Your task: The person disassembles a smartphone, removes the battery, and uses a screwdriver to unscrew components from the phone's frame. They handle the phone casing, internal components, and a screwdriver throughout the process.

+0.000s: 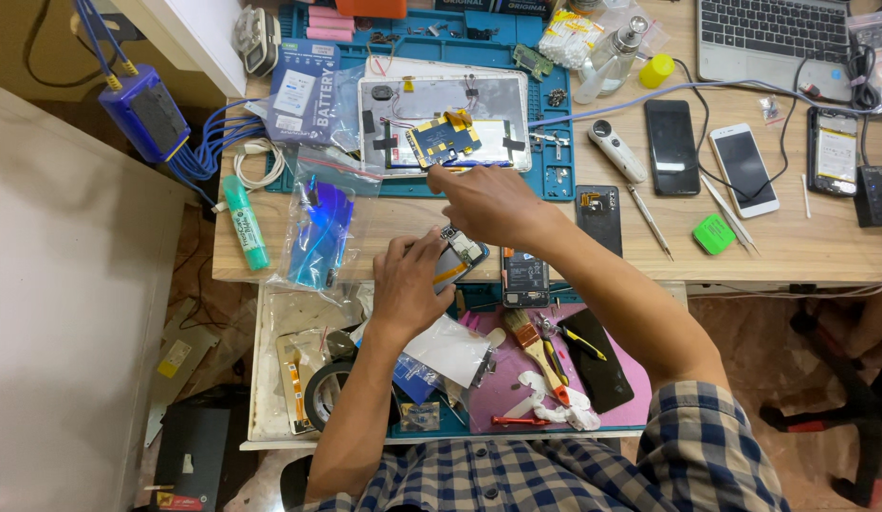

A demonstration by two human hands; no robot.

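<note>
We see the wooden desk carrying an opened tablet, toward which our right hand reaches with fingers pinched, while our left hand grips a small opened phone at the desk's near edge.

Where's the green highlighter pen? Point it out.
In the head view, the green highlighter pen lies at the left end of the wooden desk, just left of the clear bag of blue parts and below the coiled white cable.
</note>
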